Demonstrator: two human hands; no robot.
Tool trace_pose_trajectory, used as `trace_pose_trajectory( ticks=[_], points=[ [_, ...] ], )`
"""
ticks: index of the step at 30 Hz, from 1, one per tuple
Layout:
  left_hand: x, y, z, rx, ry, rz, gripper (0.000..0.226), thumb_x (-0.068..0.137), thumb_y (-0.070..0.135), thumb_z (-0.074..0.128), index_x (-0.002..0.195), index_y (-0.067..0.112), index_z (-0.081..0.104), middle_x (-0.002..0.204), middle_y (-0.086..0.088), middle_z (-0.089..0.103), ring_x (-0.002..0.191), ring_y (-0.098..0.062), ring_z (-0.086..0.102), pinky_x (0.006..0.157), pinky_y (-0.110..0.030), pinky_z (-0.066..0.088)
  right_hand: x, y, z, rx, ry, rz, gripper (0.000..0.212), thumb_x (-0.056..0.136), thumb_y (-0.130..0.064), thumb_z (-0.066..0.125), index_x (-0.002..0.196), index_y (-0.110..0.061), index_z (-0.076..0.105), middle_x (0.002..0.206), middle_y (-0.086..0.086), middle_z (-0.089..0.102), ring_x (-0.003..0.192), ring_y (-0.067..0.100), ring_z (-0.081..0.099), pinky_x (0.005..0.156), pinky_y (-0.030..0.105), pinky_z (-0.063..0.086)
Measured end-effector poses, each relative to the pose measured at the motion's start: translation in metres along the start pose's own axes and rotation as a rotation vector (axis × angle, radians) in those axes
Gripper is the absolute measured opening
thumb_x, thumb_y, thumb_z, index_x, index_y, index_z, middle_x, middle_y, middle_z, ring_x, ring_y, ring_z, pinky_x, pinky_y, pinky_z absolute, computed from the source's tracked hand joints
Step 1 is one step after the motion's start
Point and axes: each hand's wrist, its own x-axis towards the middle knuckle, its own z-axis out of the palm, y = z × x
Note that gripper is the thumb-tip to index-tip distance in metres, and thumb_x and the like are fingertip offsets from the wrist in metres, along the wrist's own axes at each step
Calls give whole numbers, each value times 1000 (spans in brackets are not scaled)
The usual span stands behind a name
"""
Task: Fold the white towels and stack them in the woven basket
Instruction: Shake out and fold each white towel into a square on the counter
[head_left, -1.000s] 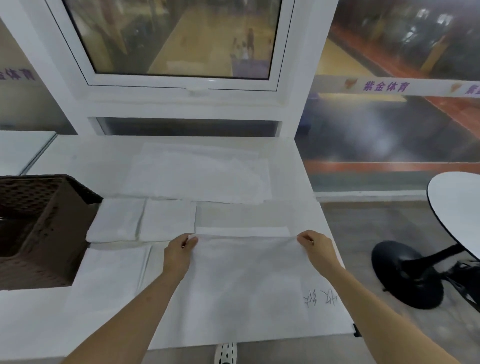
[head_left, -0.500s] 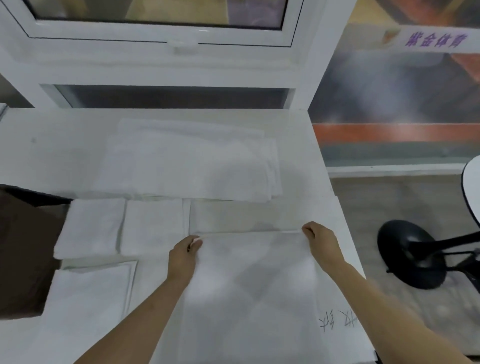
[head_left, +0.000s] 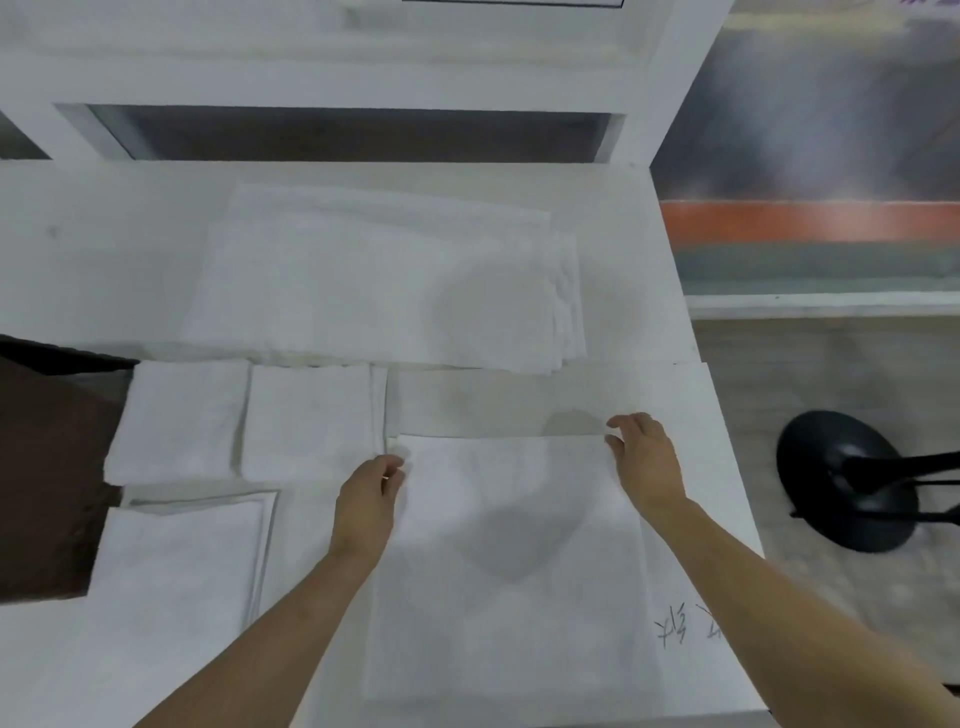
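A white towel (head_left: 509, 561) lies flat on the white table (head_left: 649, 395) in front of me. My left hand (head_left: 371, 499) pinches its far left corner with curled fingers. My right hand (head_left: 644, 457) is at the far right corner, fingers loosely spread, thumb touching the edge. Two small folded towels (head_left: 182, 421) (head_left: 311, 421) lie side by side to the left, and a larger folded one (head_left: 182, 561) lies nearer me. A pile of unfolded white towels (head_left: 384, 280) is spread behind them. The dark woven basket (head_left: 47, 467) shows partly at the left edge.
The table's right edge runs just beyond my right hand, with handwriting (head_left: 685, 618) near its front corner. On the floor to the right stands a black round base (head_left: 847, 483). A white window frame and wall close off the far side.
My head has tilted down and the view has closed in on the table. My right hand's fingers have loosened at the towel's corner. My left hand keeps its pinch.
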Motion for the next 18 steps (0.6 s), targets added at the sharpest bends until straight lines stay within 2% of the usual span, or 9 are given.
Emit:
trace_pose_trajectory(
  ticks=[4,9,14,16,18],
  points=[
    [-24,-9,13,76,-47,62,15,101,17,59,112,15,70,101,3,66,92,-16,65,90,-32,52,-39,-2,4,-62,70,-138,27,84,-9,82,109,-11,72,117,10,66,109,37,62,84,49,55],
    [-72,-29,37,192,-99,233,17,95,11,69,111,14,72,110,-1,66,105,-19,60,92,-25,43,-109,5,20,-11,-47,-255,27,85,-15,82,109,-16,71,118,2,66,112,27,61,87,43,54],
    [-129,-63,50,379,-192,471,19,87,15,78,101,24,71,108,6,58,97,-18,54,76,-28,50,-186,31,35,26,-189,-421,19,91,-24,73,109,-20,68,120,-3,61,112,24,61,87,37,54],
    [-147,-76,52,387,-240,516,17,88,18,76,100,26,68,115,8,57,107,-18,55,81,-31,53,-211,43,35,30,-237,-430,19,92,-28,69,110,-23,66,127,-4,59,118,23,60,90,38,54],
    [-163,-88,53,370,-252,553,13,91,22,71,103,25,66,129,4,57,122,-20,53,93,-37,54,-229,54,32,51,-283,-419,23,94,-37,64,114,-26,62,143,-4,53,130,22,55,99,41,52]
  ],
)
